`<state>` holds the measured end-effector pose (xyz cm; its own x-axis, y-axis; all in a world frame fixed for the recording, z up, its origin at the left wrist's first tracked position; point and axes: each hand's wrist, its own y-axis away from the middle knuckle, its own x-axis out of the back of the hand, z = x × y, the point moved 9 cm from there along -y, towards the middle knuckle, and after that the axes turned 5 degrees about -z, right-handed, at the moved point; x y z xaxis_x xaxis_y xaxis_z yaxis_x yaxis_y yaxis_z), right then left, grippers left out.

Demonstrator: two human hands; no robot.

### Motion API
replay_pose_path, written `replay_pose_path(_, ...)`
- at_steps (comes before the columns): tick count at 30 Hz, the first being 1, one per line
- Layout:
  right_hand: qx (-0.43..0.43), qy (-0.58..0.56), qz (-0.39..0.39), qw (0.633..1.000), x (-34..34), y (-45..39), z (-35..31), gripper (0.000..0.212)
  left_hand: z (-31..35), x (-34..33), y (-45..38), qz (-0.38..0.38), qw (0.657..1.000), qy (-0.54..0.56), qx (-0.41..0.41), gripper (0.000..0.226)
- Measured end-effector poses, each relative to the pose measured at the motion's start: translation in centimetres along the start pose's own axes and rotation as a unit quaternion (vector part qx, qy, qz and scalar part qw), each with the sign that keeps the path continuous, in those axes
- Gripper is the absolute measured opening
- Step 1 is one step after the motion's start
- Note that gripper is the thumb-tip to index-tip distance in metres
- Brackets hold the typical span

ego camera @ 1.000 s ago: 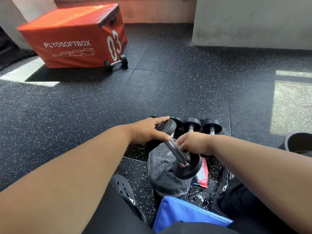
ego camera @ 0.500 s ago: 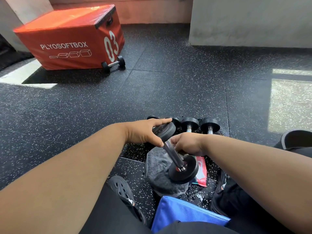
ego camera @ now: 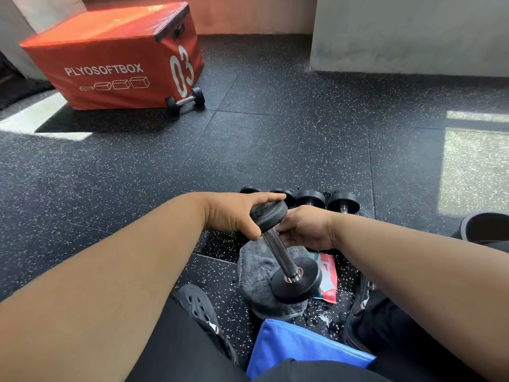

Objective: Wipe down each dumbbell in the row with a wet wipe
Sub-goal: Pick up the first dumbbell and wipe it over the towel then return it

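Head view shows your left hand (ego camera: 234,215) gripping the upper weight head of the dumbbell (ego camera: 281,250), which stands tilted with its lower head resting on the grey towel (ego camera: 254,271) at about 6 o'clock from the hands. Your right hand (ego camera: 305,230) is curled at the top of the knurled handle, at 3 o'clock from the left hand; a wipe is probably inside that grip, but you cannot see it from here. The row of dumbbells (ego camera: 311,197) waits on the floor at 12 o'clock, just beyond your knuckles.

To do this stroke well, keep the left hand firm so the bar does not roll, and draw the right hand down the handle towards 5 o'clock, twisting as you go to reach the knurling. The lower head could slide on the towel, so press lightly downward. The red wipe packet (ego camera: 327,274) lies beside the towel at 3 o'clock.
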<state>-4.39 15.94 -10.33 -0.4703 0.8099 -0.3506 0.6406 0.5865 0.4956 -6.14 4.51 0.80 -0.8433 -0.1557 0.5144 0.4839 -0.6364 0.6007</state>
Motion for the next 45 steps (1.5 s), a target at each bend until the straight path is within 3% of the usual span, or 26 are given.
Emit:
replay_pose_path(5,-0.004,0.047,0.03,0.998,0.0,-0.1,0.5,0.03,0.4,-0.4,0.1,0.048,0.988,0.145,-0.02,0.085)
replay_pose_path(8,-0.01,0.073,0.049,0.996,0.1,0.1,0.4,0.057,-0.6,-0.2,-0.1,0.127,0.984,0.12,0.04,0.089)
replay_pose_path(13,0.01,0.115,0.05,0.992,-0.4,0.6,-0.2,0.026,-0.5,-0.8,0.6,0.134,0.979,0.094,0.125,0.066)
replay_pose_path(16,-0.003,0.186,0.048,0.981,-0.7,0.8,-0.1,0.047,-0.8,-0.5,0.7,0.132,0.98,0.076,0.131,0.062)
replay_pose_path(19,-0.039,0.287,0.046,0.956,-0.2,1.1,1.0,0.038,-1.2,-0.8,0.9,0.106,0.985,0.067,0.121,0.087)
replay_pose_path(21,-0.065,0.392,0.047,0.916,0.3,1.4,1.8,0.039,-1.3,-0.9,1.0,0.095,0.987,0.069,0.11,0.102)
replay_pose_path(24,-0.089,0.477,0.056,0.873,0.8,1.8,2.3,0.047,-1.4,-0.8,1.0,0.09,0.988,0.087,0.091,0.104)
replay_pose_path(27,-0.085,0.441,0.051,0.892,0.4,1.8,2.4,0.053,-1.5,-0.9,1.1,0.09,0.988,0.093,0.083,0.101)
replay_pose_path(30,-0.062,0.318,0.048,0.945,-0.7,1.4,2.5,0.039,-1.6,-0.9,1.1,0.08,0.99,0.09,0.074,0.099)
replay_pose_path(36,-0.008,0.121,0.065,0.99,-1.2,0.4,1.6,0.035,-0.8,-1.2,0.4,0.061,0.994,0.077,0.055,0.1)
replay_pose_path(40,0.026,-0.016,0.053,0.998,-1.7,0.3,0.8,0.033,-0.4,-1.3,0.2,0.062,0.995,0.062,0.047,0.106)
replay_pose_path(45,0.031,-0.1,0.068,0.992,-1.0,0.3,0.9,0.029,-0.3,-1.5,-0.1,0.057,0.996,0.061,0.044,0.106)
